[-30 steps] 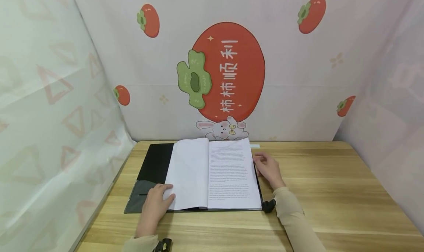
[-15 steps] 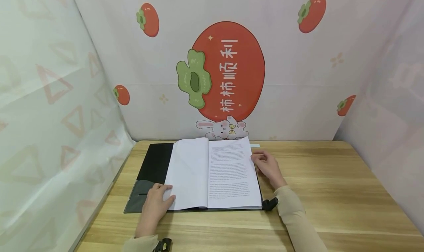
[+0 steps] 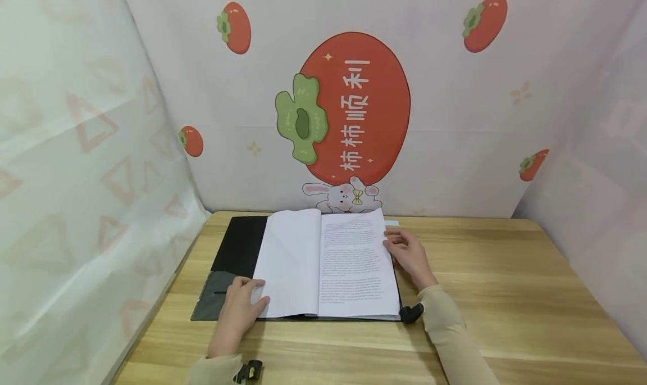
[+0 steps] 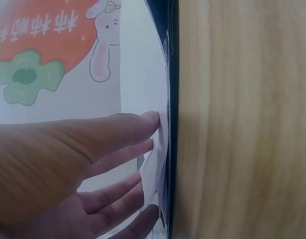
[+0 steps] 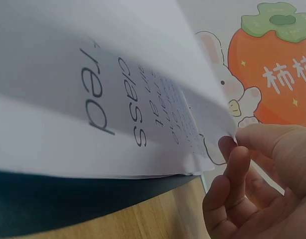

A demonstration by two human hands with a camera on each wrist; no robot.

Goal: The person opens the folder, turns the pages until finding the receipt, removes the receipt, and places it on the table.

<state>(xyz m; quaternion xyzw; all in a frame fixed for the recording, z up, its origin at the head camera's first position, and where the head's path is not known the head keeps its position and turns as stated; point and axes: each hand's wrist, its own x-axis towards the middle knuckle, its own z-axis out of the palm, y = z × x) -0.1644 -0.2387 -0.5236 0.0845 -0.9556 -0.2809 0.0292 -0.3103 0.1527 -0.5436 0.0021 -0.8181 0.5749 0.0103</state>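
Note:
A black folder (image 3: pixel 241 241) lies spread on the table, with a stack of white sheets turned open like a book. Its left page (image 3: pixel 290 261) looks blank, and the right page (image 3: pixel 351 267) carries printed text. My left hand (image 3: pixel 238 312) rests at the lower left, thumb and fingertips touching the left page near its outer edge. In the left wrist view, that page edge curls up beside the fingers (image 4: pixel 118 199). With thumb and index finger, my right hand (image 3: pixel 410 257) pinches the edge of the right page. The right wrist view shows this sheet (image 5: pixel 208 69) lifted above more printed sheets.
A grey pocket flap (image 3: pixel 207 303) covers the folder's lower left corner. Beyond the folder's top right, a small pale strip (image 3: pixel 391 223) lies on the wooden table (image 3: pixel 505 284). A persimmon-printed cloth (image 3: pixel 445 126) hangs behind the table's far edge.
My right hand has moved slightly left onto the page's edge and lifted it a little. My left hand stays on the left page. The head view has shifted slightly.

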